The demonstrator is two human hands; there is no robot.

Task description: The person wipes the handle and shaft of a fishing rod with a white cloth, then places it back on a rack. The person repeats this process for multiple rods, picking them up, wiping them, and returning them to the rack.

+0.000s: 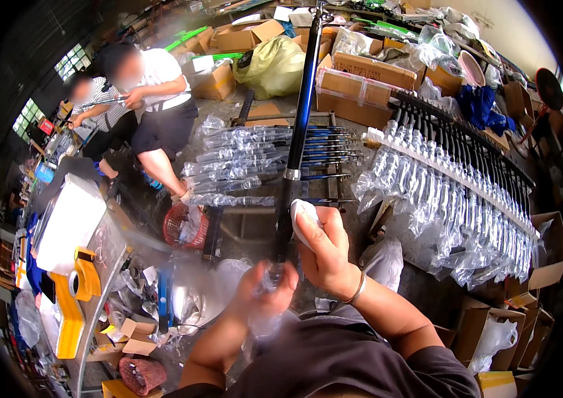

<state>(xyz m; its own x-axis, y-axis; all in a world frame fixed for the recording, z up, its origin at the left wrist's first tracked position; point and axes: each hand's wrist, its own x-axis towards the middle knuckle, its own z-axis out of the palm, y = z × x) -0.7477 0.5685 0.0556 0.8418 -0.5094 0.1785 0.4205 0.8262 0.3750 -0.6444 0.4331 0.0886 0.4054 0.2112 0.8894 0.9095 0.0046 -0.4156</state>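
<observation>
A dark blue and black fishing rod (302,123) stands almost upright in front of me, its top running past the upper edge. My left hand (268,286), somewhat blurred, is closed round the rod's lower end, where clear plastic wrap covers the handle. My right hand (329,255) pinches a white cloth (306,224) and presses it to the rod's black part, just below a silver ring (291,174). Beyond the rod, several plastic-wrapped rods (241,166) lie side by side on a low metal frame.
To the right, many wrapped rods (447,192) lean in a slanted rack. Two people (152,93) work at the far left. A table with a yellow tape dispenser (85,273) borders my left. Cardboard boxes (361,83), a red basket (184,225) and a yellow-green sack (272,66) crowd the floor.
</observation>
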